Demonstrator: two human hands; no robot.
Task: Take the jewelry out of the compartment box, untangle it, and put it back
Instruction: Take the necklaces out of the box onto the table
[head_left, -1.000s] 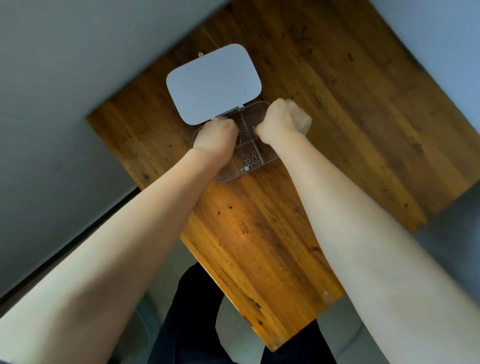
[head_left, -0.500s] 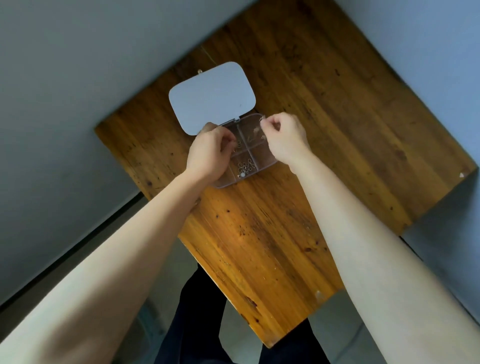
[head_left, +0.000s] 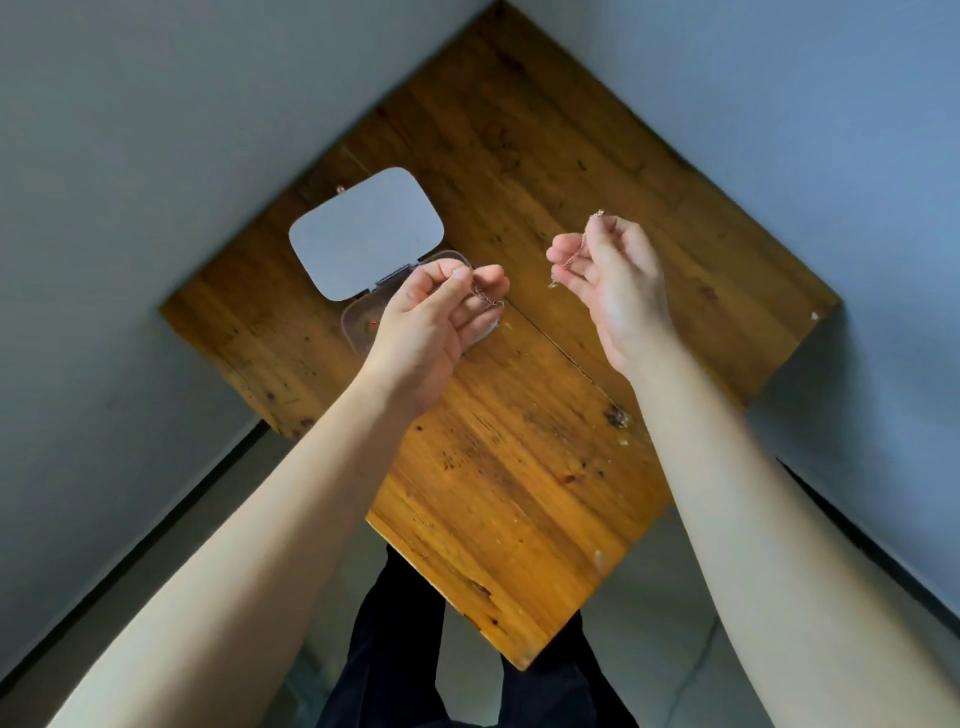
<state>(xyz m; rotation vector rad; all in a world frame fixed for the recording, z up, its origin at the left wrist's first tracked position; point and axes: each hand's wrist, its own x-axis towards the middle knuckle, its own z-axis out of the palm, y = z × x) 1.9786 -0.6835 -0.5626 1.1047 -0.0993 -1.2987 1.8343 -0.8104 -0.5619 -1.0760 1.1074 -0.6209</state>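
Note:
A clear plastic compartment box (head_left: 358, 325) lies on the wooden table with its white lid (head_left: 366, 234) swung open toward the far side. My left hand (head_left: 434, 317) hovers over the box and hides most of its compartments; its thumb and fingers pinch a thin chain (head_left: 488, 300). My right hand (head_left: 605, 273) is raised to the right of the box, palm toward me, pinching another piece of fine chain (head_left: 579, 252) that hangs between its fingers. Whether the two pieces are one strand I cannot tell.
The wooden table (head_left: 519, 441) sits in a corner between two grey-blue walls. Its near corner points at my dark trousers (head_left: 415, 649). A small chipped spot (head_left: 617, 417) marks the tabletop near my right forearm.
Both hands have lifted out of the box and moved apart, each now holding fine chain. The right hand has swung well to the right and turned palm up.

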